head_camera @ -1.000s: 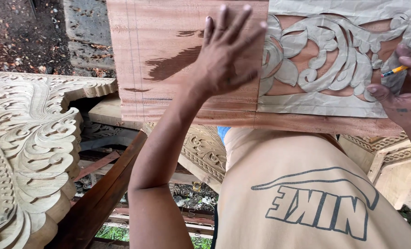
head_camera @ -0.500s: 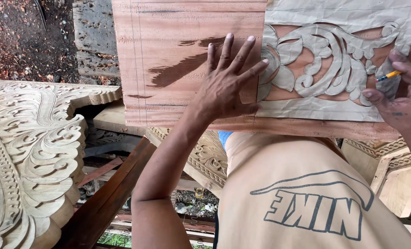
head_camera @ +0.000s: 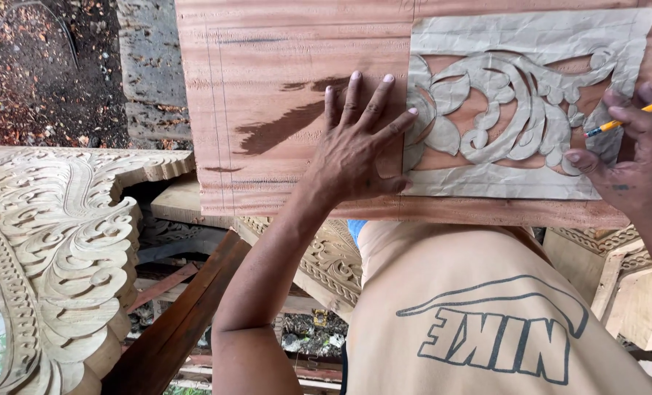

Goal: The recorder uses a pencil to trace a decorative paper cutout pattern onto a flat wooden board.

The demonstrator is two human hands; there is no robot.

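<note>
Paper stencil on wood board, both hands engaged.
Left hand (head_camera: 359, 150) spread flat, pressing stencil (head_camera: 520, 110) edge; right hand (head_camera: 633, 157) pinches pencil (head_camera: 622, 123) at board's (head_camera: 282, 95) right edge (tip on stencil).

Brown dirt with dry leaves (head_camera: 26, 80) is lying at the upper left in flat daylight. A pale carved panel (head_camera: 55, 263) is resting at the left. Beside it, a dark wooden beam (head_camera: 180, 322) is slanting down over stacked carved boards (head_camera: 333, 271).
</note>
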